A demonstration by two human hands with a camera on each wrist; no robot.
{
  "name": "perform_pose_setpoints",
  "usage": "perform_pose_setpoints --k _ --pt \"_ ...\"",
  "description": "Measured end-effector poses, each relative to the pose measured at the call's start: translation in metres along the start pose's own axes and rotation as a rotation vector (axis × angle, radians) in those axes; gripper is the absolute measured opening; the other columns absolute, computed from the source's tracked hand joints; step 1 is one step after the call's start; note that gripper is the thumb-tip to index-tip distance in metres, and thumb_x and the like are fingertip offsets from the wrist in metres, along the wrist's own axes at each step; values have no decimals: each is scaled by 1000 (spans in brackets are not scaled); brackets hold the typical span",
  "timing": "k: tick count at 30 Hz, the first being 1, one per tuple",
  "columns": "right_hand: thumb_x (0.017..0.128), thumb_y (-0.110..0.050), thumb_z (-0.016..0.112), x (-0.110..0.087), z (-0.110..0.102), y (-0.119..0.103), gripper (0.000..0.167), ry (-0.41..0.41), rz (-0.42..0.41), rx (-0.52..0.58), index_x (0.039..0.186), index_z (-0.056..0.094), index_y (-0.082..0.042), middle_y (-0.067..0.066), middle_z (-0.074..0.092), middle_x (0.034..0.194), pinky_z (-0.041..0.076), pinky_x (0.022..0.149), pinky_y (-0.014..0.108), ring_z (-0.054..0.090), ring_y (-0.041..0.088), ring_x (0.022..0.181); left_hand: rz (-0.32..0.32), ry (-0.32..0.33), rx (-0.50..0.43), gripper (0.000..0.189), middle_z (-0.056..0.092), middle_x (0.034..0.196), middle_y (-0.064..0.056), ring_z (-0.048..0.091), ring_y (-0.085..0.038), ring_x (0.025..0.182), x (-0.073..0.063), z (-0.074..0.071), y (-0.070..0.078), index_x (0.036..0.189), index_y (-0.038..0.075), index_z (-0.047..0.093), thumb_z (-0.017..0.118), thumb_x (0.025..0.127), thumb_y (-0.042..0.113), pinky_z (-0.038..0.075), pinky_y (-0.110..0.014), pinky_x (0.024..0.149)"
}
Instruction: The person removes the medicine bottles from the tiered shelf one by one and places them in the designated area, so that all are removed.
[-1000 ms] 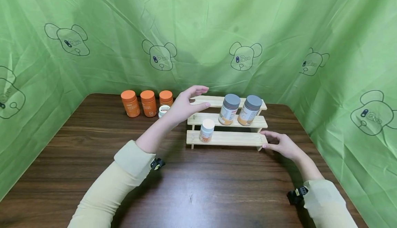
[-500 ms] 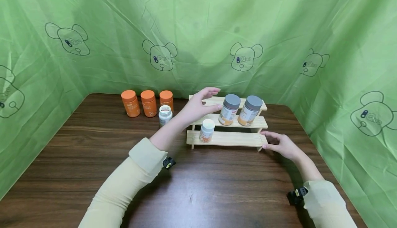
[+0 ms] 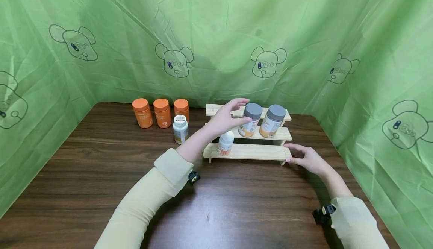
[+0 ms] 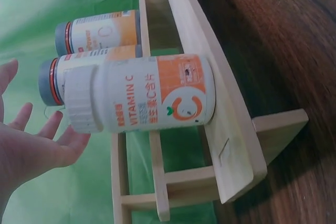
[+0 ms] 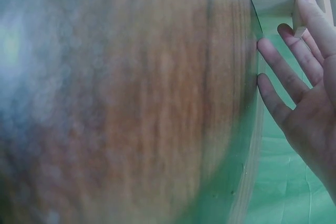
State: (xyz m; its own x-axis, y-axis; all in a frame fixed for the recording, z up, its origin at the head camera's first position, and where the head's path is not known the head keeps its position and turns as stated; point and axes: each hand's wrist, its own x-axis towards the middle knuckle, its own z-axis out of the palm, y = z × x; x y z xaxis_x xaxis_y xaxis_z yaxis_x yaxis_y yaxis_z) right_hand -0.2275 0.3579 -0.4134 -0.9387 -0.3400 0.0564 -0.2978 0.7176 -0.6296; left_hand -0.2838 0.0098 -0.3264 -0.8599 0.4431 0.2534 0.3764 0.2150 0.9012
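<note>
My left hand (image 3: 227,120) is stretched out over the wooden tiered rack (image 3: 250,151), thumb and fingers spread wide and holding nothing. Its thumb overlaps the nearer of two grey-lidded supplement bottles (image 3: 250,120), while the fingertips reach beside that lid. Both grey-lidded bottles stand on the middle tier. On the front tier stands a white vitamin C bottle (image 4: 147,95), partly behind my forearm in the head view. My right hand (image 3: 308,159) pinches the right end of the front tier, thumb in front and index finger behind; its other fingers extend loosely in the right wrist view.
Left of the rack, three orange bottles (image 3: 162,114) stand in a row on the dark wooden table (image 3: 101,173). A small white-capped bottle (image 3: 180,129) stands in front of the rightmost one. Green cloth (image 3: 216,23) hangs around the table.
My left hand has moved right across the rack, up to the left grey-lidded bottle, uncovering the small white-capped bottle on the table. The right hand and the rack have stayed put.
</note>
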Motion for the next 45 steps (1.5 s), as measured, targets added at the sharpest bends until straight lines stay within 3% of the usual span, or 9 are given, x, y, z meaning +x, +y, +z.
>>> perform_pose_setpoints --k 5,9,20,27,31,45 --pt "83 -23 73 5 4 24 53 4 -10 -18 131 55 -10 11 65 115 50 82 29 60 12 98 10 0 -15 61 48 140 -1 39 -26 133 5 6 -2 137 25 47 73 83 31 37 -42 105" --pt "83 -27 73 5 4 31 54 5 -6 -8 131 55 -13 9 65 117 48 83 24 59 9 99 0 -6 -27 60 47 139 1 39 -25 133 8 10 -4 136 25 47 74 82 31 38 -41 106" --pt "83 -31 73 3 4 27 54 -3 3 -22 132 55 -16 6 64 119 48 84 25 59 14 102 -28 -13 -63 55 53 131 4 44 -18 128 17 18 -9 132 24 51 74 82 26 41 -36 102" --pt "84 -25 73 3 4 21 53 0 -6 -12 131 55 -11 11 64 118 49 85 35 60 17 101 -49 -7 -85 48 55 129 -2 48 -21 125 21 21 -10 128 17 54 72 84 14 43 -36 100" --pt "83 -27 73 5 4 28 52 7 -18 -10 131 56 -11 11 65 117 49 83 28 60 12 99 -44 -1 -95 47 54 131 -3 49 -25 123 22 21 -10 128 17 54 71 85 12 43 -38 100" --pt "83 -28 73 5 4 30 53 5 -5 1 131 56 -13 10 64 119 47 84 21 59 7 101 -20 9 -55 44 56 127 4 54 -21 116 21 21 -13 124 24 56 73 84 20 45 -35 96"
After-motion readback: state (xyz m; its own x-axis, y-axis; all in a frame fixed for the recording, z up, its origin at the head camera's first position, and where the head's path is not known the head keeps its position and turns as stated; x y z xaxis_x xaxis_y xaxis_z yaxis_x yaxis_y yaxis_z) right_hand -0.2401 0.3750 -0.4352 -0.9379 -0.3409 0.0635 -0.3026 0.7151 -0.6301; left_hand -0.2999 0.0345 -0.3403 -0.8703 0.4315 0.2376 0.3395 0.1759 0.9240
